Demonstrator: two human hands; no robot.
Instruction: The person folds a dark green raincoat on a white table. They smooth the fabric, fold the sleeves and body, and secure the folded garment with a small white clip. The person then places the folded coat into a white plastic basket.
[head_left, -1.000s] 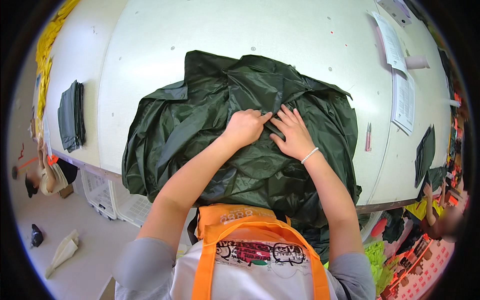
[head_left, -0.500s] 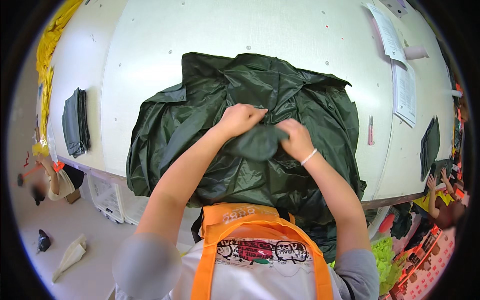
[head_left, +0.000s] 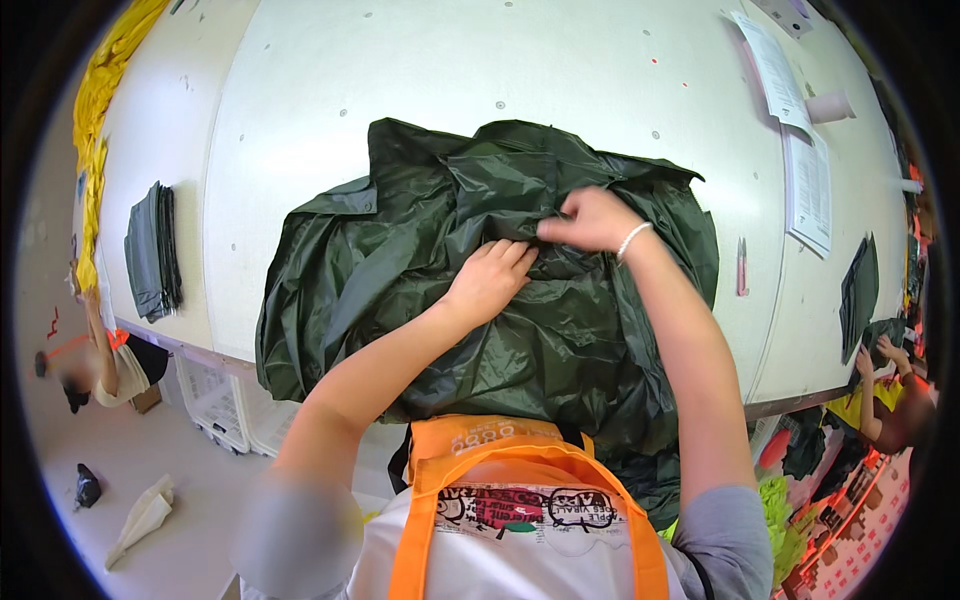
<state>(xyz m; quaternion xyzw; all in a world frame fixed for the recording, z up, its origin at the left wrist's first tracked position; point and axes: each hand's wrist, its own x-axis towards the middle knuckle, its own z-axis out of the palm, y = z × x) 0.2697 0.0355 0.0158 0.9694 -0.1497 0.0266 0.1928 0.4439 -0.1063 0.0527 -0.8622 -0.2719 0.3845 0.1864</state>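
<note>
A dark green, shiny waterproof garment lies rumpled across the near middle of the table, its lower part hanging over the front edge. Small snaps show at a flap on its left side. My left hand is on the middle of the garment, fingers bent and closed on a fold, the thumb hidden. Just beyond and to the right, my right hand pinches the cloth between thumb and fingers; its fingers are slightly blurred. A white bead bracelet circles my right wrist.
Folded dark green pieces lie in a stack on the left and another pile at the right. Thread snips rest right of the garment. Printed sheets lie beyond. White crates stand below the table; co-workers are at both sides.
My right hand has moved up and away from me, over the garment. My left hand has come down closer to me. The small flap of cloth between them now lies flat.
</note>
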